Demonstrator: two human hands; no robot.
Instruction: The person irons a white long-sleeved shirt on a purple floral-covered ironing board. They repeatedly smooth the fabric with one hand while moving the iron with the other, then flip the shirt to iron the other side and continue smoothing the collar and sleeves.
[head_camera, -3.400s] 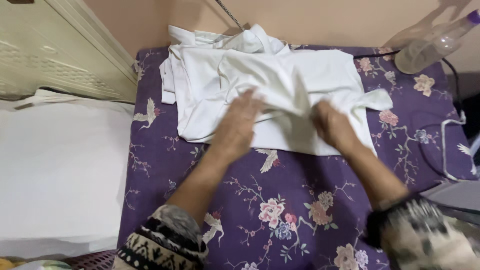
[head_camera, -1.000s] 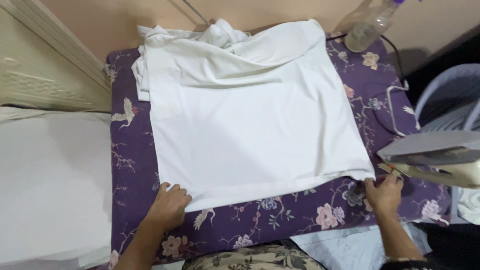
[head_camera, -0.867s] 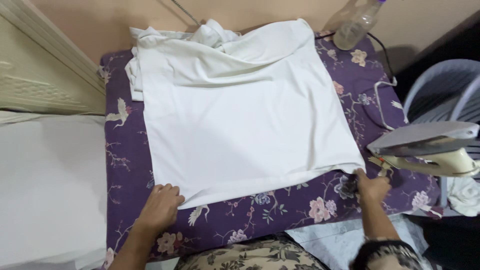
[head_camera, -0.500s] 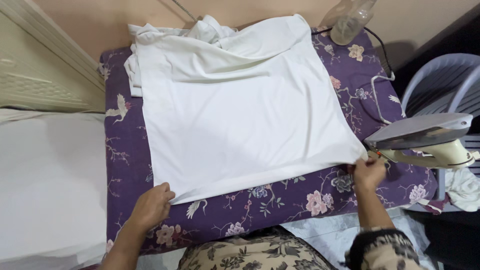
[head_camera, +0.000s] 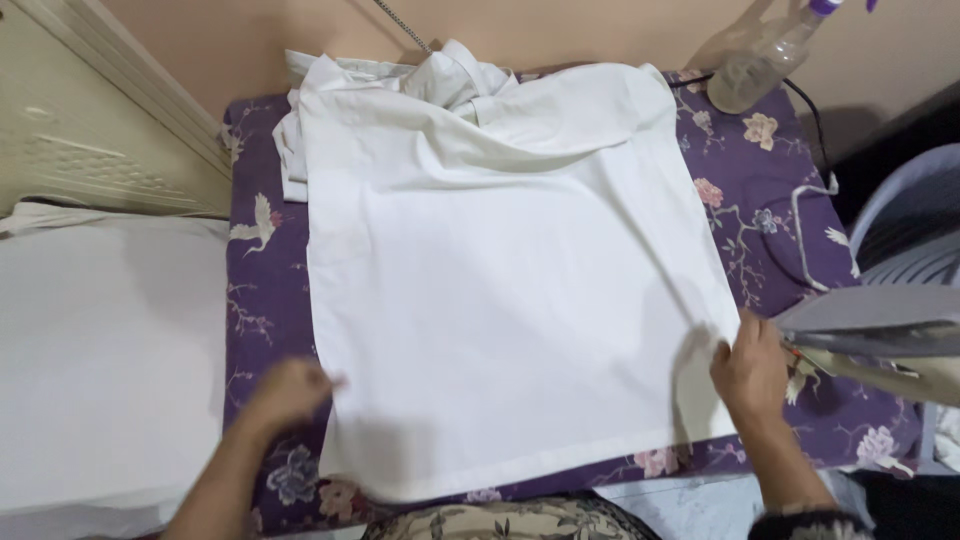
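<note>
Your left hand (head_camera: 288, 392): blurred at the near left edge of the white cotton garment (head_camera: 510, 290); finger state unclear.
Your right hand (head_camera: 750, 365): fingers pinching its right edge, beside the grey steam iron (head_camera: 880, 325).

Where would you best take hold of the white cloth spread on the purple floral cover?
Probably at the two near corners of the white cloth, coming in from the near edge. That hem lies flat and free on the purple cover, while the far end is bunched against the wall. The left hand and right hand are already at its side edges there.
</note>
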